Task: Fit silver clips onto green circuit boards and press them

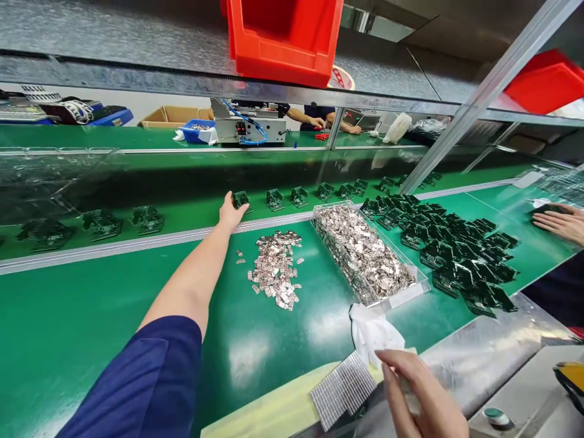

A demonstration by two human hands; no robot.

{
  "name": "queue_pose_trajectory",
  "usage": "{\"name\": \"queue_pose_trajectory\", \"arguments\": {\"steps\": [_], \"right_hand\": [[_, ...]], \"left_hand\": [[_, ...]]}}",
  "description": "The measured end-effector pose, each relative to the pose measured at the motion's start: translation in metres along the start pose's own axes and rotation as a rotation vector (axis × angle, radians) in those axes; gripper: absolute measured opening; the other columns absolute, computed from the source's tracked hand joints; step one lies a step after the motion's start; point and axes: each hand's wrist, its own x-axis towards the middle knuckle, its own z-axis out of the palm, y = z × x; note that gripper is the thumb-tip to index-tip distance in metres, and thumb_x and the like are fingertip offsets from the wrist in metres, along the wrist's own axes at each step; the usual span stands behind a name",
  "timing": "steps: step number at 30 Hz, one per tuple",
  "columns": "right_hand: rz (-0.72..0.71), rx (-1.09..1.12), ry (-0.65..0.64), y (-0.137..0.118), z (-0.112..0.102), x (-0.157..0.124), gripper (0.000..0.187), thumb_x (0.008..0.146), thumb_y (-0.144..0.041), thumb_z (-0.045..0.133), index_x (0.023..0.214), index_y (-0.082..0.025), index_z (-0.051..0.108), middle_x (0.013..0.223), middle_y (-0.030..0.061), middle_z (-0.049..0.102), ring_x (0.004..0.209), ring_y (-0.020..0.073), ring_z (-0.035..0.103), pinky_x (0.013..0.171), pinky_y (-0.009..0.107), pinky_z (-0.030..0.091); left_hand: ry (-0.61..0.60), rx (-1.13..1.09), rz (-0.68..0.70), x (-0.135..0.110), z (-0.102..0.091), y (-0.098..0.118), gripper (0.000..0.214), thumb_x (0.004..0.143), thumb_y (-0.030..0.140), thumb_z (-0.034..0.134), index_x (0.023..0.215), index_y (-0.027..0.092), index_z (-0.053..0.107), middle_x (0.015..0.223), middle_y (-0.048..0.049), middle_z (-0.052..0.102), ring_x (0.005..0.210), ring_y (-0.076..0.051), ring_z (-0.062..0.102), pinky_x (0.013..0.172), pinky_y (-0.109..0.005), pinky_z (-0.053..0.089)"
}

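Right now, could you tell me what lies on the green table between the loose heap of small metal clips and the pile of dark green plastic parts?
In the head view, a clear plastic tray full of metal clips lies between them.

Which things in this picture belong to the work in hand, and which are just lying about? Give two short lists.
In use:
left hand on a dark green part on the belt
right hand by the white cloth
loose metal clips
clear tray of clips

Lying about:
red bin
cardboard box
white fan

A red bin sits overhead; a cardboard box stands beyond.
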Motion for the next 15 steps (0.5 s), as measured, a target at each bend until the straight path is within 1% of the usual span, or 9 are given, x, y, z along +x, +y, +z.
{"name": "queue_pose_trajectory", "arguments": {"steps": [2,3,4,6,8,10,11,13,15], "right_hand": [[-0.022,0.030,-0.069,-0.005,0.017,0.028,0.016,0.094,-0.017,0.052,0.107,-0.020,0.061,0.091,0.0072,0.068,0.081,0.0187,0.066,0.069,0.027,0.053],[-0.026,0.045,-0.107,-0.005,0.026,0.041,0.014,0.094,-0.018,0.051,0.105,-0.020,0.060,0.089,0.0066,0.068,0.079,0.0184,0.066,0.067,0.027,0.053],[-0.031,0.061,-0.152,-0.005,0.037,0.053,0.014,0.095,-0.019,0.050,0.103,-0.020,0.061,0.087,0.0063,0.068,0.078,0.0184,0.065,0.067,0.028,0.053],[-0.047,0.091,-0.265,-0.004,0.063,0.076,0.015,0.096,-0.020,0.048,0.101,-0.020,0.062,0.088,0.0068,0.069,0.079,0.0194,0.066,0.070,0.030,0.053],[-0.064,0.094,-0.398,-0.008,0.094,0.102,0.017,0.095,-0.019,0.049,0.099,-0.019,0.065,0.091,0.0076,0.070,0.084,0.0212,0.066,0.075,0.033,0.053],[-0.096,0.049,-0.521,-0.018,0.128,0.129,0.017,0.094,-0.018,0.051,0.100,-0.017,0.068,0.095,0.0082,0.071,0.092,0.0226,0.064,0.081,0.034,0.052],[-0.124,0.006,-0.570,-0.026,0.144,0.142,0.018,0.094,-0.017,0.052,0.103,-0.017,0.068,0.098,0.0083,0.072,0.096,0.0230,0.063,0.084,0.034,0.051],[-0.186,-0.088,-0.628,-0.041,0.175,0.165,0.021,0.095,-0.017,0.052,0.109,-0.016,0.068,0.104,0.0082,0.072,0.104,0.0233,0.060,0.088,0.034,0.048],[-0.236,-0.149,-0.648,-0.054,0.200,0.182,0.022,0.096,-0.017,0.052,0.111,-0.017,0.068,0.107,0.0080,0.072,0.108,0.0236,0.057,0.089,0.034,0.045]], "left_hand": [[0.026,-0.006,0.048,-0.012,-0.009,-0.010,0.077,0.071,0.027,0.078,0.139,0.018,0.042,0.141,-0.0187,0.049,0.127,-0.030,0.053,0.102,-0.039,0.048],[0.045,-0.005,0.070,-0.020,-0.019,-0.017,0.075,0.072,0.028,0.076,0.138,0.021,0.042,0.144,-0.0164,0.046,0.129,-0.028,0.052,0.100,-0.036,0.049],[0.069,-0.001,0.086,-0.029,-0.034,-0.026,0.070,0.074,0.028,0.074,0.136,0.023,0.043,0.144,-0.0141,0.046,0.129,-0.025,0.052,0.099,-0.034,0.050],[0.144,0.030,0.092,-0.048,-0.073,-0.045,0.057,0.075,0.027,0.072,0.127,0.023,0.049,0.138,-0.0110,0.049,0.125,-0.023,0.054,0.096,-0.033,0.052],[0.248,0.087,0.061,-0.065,-0.119,-0.063,0.047,0.073,0.025,0.071,0.116,0.021,0.053,0.129,-0.0103,0.052,0.121,-0.024,0.055,0.097,-0.037,0.052],[0.347,0.151,0.012,-0.074,-0.161,-0.076,0.045,0.069,0.022,0.072,0.110,0.019,0.053,0.123,-0.0105,0.052,0.120,-0.027,0.054,0.099,-0.043,0.050],[0.383,0.178,-0.012,-0.076,-0.177,-0.080,0.047,0.068,0.021,0.073,0.110,0.018,0.053,0.122,-0.0109,0.051,0.119,-0.028,0.053,0.099,-0.046,0.049],[0.427,0.217,-0.051,-0.074,-0.197,-0.086,0.055,0.066,0.020,0.075,0.114,0.017,0.050,0.122,-0.0124,0.050,0.120,-0.031,0.053,0.100,-0.048,0.048],[0.444,0.245,-0.076,-0.067,-0.202,-0.088,0.064,0.065,0.020,0.075,0.122,0.016,0.046,0.127,-0.0143,0.048,0.123,-0.033,0.050,0.104,-0.050,0.044]]}}
